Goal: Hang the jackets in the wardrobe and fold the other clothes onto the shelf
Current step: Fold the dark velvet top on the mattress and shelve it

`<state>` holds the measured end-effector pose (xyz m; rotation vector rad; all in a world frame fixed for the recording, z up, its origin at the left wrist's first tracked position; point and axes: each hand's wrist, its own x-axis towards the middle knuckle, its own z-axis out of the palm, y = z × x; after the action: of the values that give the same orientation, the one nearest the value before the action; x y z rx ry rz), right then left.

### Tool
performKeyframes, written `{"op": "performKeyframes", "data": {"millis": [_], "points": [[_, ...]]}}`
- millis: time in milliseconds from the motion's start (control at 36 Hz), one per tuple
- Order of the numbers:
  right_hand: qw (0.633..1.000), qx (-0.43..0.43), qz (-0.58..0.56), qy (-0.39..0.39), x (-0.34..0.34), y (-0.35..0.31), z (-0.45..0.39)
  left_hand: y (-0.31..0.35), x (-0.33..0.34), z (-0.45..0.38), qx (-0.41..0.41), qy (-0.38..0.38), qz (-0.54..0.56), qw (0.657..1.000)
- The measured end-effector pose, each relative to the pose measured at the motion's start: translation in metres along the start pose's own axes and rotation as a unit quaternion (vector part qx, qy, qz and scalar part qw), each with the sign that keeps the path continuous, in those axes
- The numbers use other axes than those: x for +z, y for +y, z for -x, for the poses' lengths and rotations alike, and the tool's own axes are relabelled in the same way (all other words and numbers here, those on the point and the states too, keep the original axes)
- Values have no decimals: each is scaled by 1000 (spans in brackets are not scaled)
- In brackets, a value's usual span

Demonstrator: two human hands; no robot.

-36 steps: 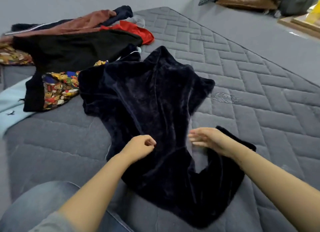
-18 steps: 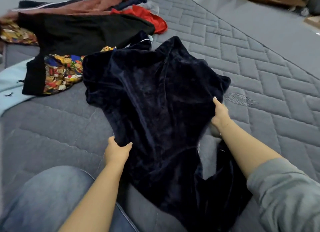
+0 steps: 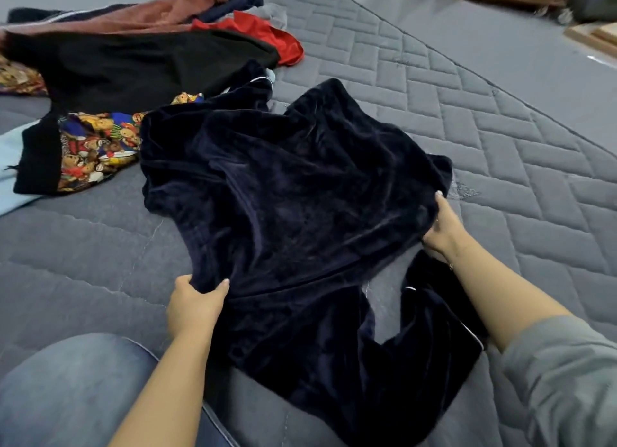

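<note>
Nearest, the left hand (image 3: 195, 304) and right hand (image 3: 442, 227) each pinch an opposite side edge of the dark navy velvet garment (image 3: 287, 206), which lies crumpled on the grey quilted mattress (image 3: 500, 166). Recommended handling: draw both edges apart evenly, flattening creases before folding. Beyond: the heap of black, brown, red and teddy-bear-print clothes (image 3: 133, 62).

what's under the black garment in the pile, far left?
A teddy-bear print fabric shows from under the black garment, lying on the grey mattress. How far the print runs underneath is covered.

Dark navy velvet garment (image 3: 283, 206), rumpled, spread on the quilted grey mattress (image 3: 500, 139); pile of other clothes (image 3: 133, 62) behind
</note>
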<state>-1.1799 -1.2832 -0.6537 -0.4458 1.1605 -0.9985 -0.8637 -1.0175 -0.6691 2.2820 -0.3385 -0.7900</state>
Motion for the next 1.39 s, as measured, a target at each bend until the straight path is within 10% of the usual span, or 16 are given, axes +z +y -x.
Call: {"op": "performKeyframes", "data": {"millis": [222,361,444,556,667,889,1139,1389], "points": [[901,-298,175,263,6,-4,1,-4,4,-5,29,52,23,998],[958,-77,148,234,-28,1,0,8,8,9,49,122,-134,982],[986,-63,91,126,-34,-13,4,17,15,22,193,165,-223,941],[994,-60,-49,76,-35,-26,-3,22,36,31,434,11,-224,872],[989,-88,39,111,-34,-24,-11,5,67,35,442,-213,-342,801],[919,-281,198,195,-48,-52,-34,-6,73,30,460,-211,-442,741],[942,-116,284,135,-67,-27,-38,-5,56,40,430,-309,-380,758],[763,-244,595,62,-95,59,95,-7,54,81,551,-311,-328,702]]}}
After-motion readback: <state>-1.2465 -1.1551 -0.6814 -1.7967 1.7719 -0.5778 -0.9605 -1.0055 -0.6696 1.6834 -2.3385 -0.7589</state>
